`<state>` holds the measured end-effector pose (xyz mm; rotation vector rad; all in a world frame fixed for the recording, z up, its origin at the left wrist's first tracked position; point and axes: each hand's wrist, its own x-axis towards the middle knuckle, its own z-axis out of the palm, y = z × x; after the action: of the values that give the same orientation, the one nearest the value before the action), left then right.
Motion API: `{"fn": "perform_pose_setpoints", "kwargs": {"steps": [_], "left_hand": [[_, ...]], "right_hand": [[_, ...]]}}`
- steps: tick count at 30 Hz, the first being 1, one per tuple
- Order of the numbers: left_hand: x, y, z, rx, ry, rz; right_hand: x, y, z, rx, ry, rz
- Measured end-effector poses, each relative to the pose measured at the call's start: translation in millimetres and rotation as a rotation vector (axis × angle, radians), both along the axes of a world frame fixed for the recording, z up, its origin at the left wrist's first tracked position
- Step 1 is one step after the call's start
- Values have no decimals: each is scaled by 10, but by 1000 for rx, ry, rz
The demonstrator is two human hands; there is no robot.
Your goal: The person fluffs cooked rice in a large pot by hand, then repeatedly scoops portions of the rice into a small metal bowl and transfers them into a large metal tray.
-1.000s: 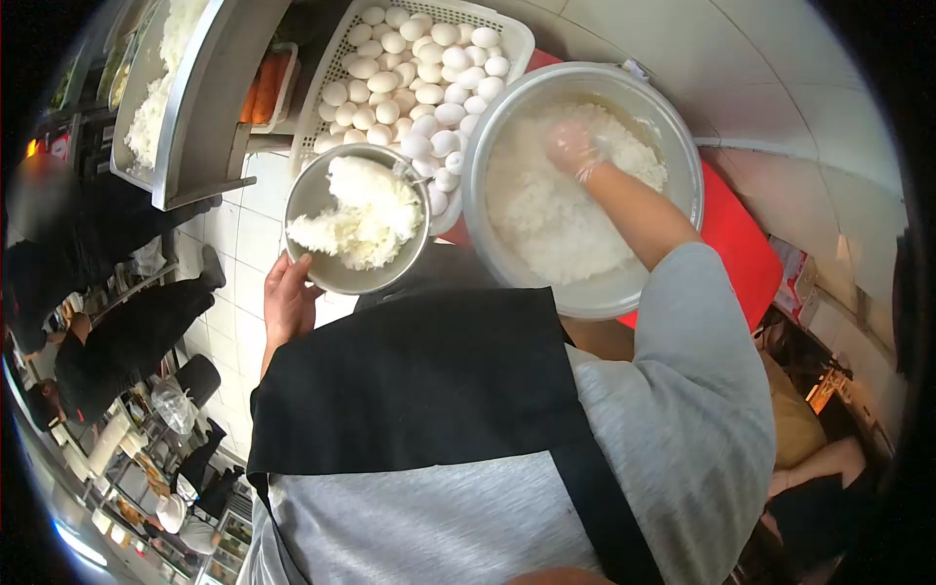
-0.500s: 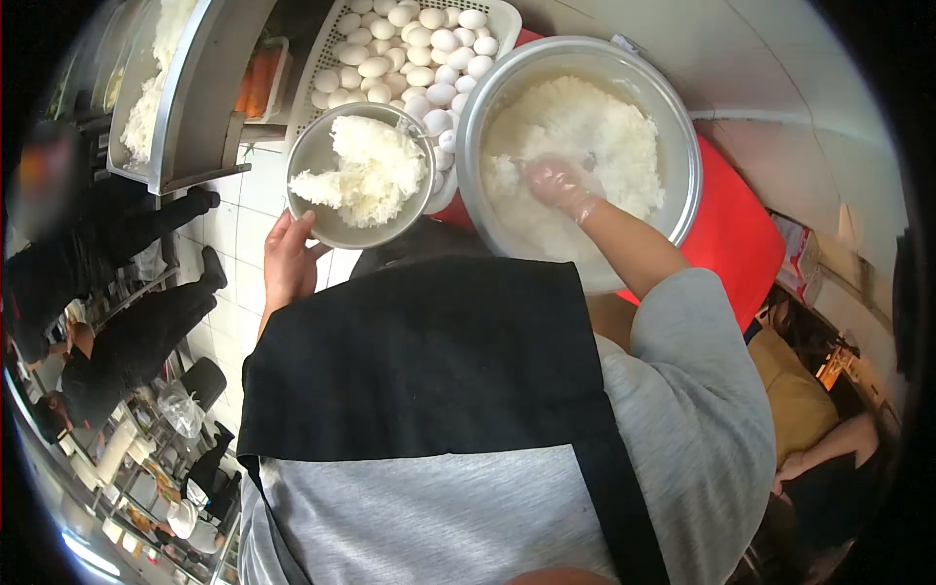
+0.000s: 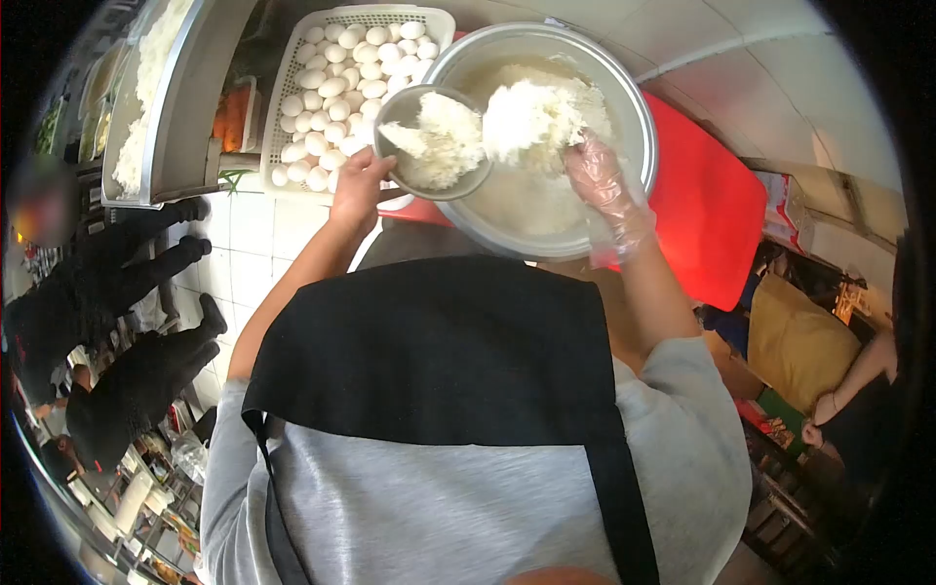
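My left hand (image 3: 361, 185) grips the rim of a small metal bowl (image 3: 395, 173) that holds white shredded food (image 3: 441, 146). The bowl is tilted over the left edge of a large metal basin (image 3: 639, 146). My right hand (image 3: 597, 175), in a clear plastic glove, is closed on a big clump of the white shreds (image 3: 536, 117), lifted above the basin at the bowl's right side. Cloudy liquid and more white shreds lie in the basin below.
A white basket (image 3: 278, 107) of eggs stands behind the bowl. The basin rests on a red surface (image 3: 707, 214). At the left are a metal tray (image 3: 161, 127) of white shreds and a container of carrots (image 3: 232, 117). Other people in dark clothes (image 3: 136, 390) stand at left; another person's arm (image 3: 858, 385) shows at right.
My right hand has come up out of the basin with a clump of shreds. My left hand has brought the small bowl rightwards and up, over the basin's edge. The view has shifted.
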<state>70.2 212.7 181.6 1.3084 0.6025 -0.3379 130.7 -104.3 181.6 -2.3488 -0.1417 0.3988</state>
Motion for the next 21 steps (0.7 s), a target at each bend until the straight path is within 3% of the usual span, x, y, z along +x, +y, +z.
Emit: {"fn": "perform_pose_setpoints", "kwargs": {"steps": [3, 6, 9, 13, 15, 16, 21], "left_hand": [[117, -321, 31, -65, 57, 23], [217, -473, 89, -93, 82, -14], [197, -393, -52, -115, 53, -16], [132, -317, 76, -244, 73, -12], [144, -286, 168, -296, 66, -36], [163, -292, 249, -336, 71, 8], [327, 167, 856, -464, -77, 191]], "right_hand": [[-236, 308, 195, 47, -444, 12], [-487, 606, -64, -254, -614, 173], [-611, 705, 34, -217, -424, 177], [-462, 470, 366, 183, -377, 95], [-475, 470, 794, 548, -208, -210], [-524, 517, 1075, 738, 28, -445], [-411, 504, 1377, 993, 44, -495]]}}
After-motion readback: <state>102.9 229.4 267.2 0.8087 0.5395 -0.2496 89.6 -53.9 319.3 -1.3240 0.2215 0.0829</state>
